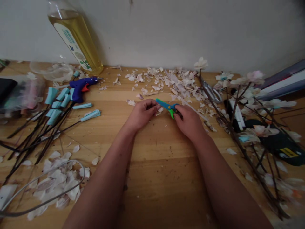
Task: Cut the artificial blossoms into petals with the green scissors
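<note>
My right hand (189, 122) grips small blue and green scissors (168, 107) by the handles, blades pointing left. My left hand (141, 114) is closed just left of the blades, pinching a small pale scrap (159, 110) at its fingertips. Both hands rest over a wooden table (152, 165), near a scatter of pale paper petals (171, 84) toward the wall.
A blue glue gun (82, 87) and dark stems with light blue wraps (54, 108) lie at left. A bottle of yellow liquid (76, 38) stands by the wall. Paper-flower branches (250, 127) fill the right. Petals and a grey cable (54, 187) lie front left.
</note>
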`<state>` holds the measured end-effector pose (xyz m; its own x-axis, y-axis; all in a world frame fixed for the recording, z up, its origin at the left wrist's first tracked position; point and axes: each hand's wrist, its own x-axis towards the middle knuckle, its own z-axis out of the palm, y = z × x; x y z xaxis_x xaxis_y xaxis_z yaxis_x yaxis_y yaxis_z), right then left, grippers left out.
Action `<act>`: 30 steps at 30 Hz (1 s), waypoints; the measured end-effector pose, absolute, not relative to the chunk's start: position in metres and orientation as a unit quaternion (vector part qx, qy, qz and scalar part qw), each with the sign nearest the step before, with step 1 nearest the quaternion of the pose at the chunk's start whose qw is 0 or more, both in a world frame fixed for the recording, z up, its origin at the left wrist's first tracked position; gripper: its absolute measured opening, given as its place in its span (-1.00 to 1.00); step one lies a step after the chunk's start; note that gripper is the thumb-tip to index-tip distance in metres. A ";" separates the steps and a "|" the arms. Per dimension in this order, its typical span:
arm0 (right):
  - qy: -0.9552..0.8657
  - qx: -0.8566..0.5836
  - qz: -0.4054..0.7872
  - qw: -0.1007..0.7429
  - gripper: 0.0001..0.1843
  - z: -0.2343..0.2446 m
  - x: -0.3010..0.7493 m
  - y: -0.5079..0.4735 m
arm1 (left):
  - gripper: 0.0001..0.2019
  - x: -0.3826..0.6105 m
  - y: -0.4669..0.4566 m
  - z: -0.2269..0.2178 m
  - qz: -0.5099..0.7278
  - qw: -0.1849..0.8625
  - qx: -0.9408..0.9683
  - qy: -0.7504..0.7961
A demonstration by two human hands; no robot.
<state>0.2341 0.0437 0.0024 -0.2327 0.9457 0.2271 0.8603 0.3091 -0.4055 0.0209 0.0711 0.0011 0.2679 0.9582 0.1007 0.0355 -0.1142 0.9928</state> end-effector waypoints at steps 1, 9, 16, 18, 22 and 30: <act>-0.774 -0.586 0.094 0.221 -0.91 0.001 0.235 0.044 | -0.82 0.021 0.071 0.002 0.442 0.523 0.599 0.415; -0.754 -0.585 0.096 0.284 -0.92 -0.002 0.230 0.045 | -0.78 0.026 0.071 -0.001 0.484 0.622 0.481 0.384; -0.785 -0.554 0.087 0.263 -0.82 -0.003 0.226 0.043 | -0.81 0.025 0.073 0.000 0.513 0.594 0.475 0.398; -0.786 -0.555 0.086 0.259 -0.81 -0.003 0.226 0.043 | -0.81 0.024 0.073 0.000 0.509 0.589 0.481 0.402; -0.793 -0.547 0.085 0.255 -0.79 -0.002 0.225 0.043 | -0.80 0.024 0.073 -0.002 0.511 0.582 0.491 0.398; -0.797 -0.545 0.089 0.246 -0.81 0.001 0.222 0.040 | -0.85 0.028 0.075 -0.006 0.526 0.572 0.506 0.373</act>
<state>0.2216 0.0398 0.0006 -0.2847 0.9120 0.2954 0.8242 0.3902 -0.4104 0.0275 0.0750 -0.0062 0.1681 0.9800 0.1069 -0.2253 -0.0673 0.9719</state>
